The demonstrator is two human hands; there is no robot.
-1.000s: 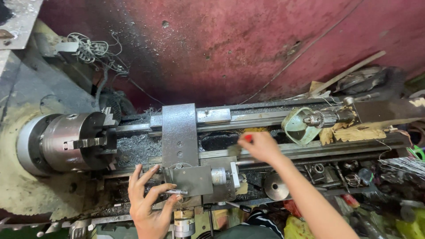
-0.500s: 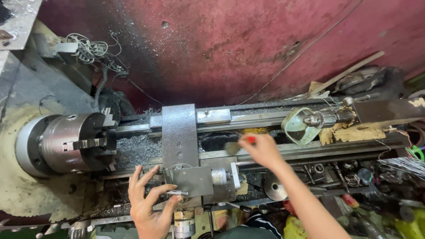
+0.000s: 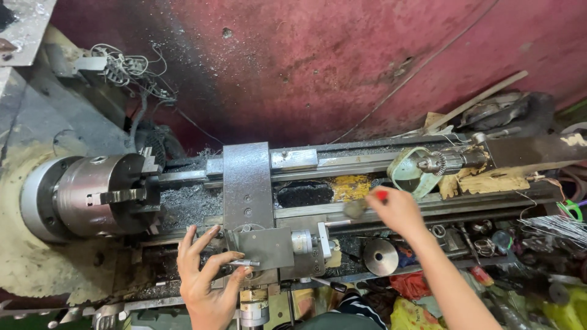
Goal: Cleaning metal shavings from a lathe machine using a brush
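From the head camera, the main danger looks like the chuck [image 3: 92, 195] at the left end of the lathe [image 3: 306, 183]: should it turn while both hands are this close to the bed, a finger or sleeve could be caught, and the loose metal chips [image 3: 183, 205] lying on the bed could cut bare skin. The small brush [image 3: 358, 208] could also slip and fall among the clutter below. The left hand [image 3: 205, 275] reaches up from below, fingers spread, thumb and forefinger pinching a thin handle [image 3: 244, 263] on the front of the carriage [image 3: 247, 183]. The right hand [image 3: 397, 211] comes in from the lower right, arm stretched over the bed, clenched around the red-handled brush, whose bristles point left just above the rails
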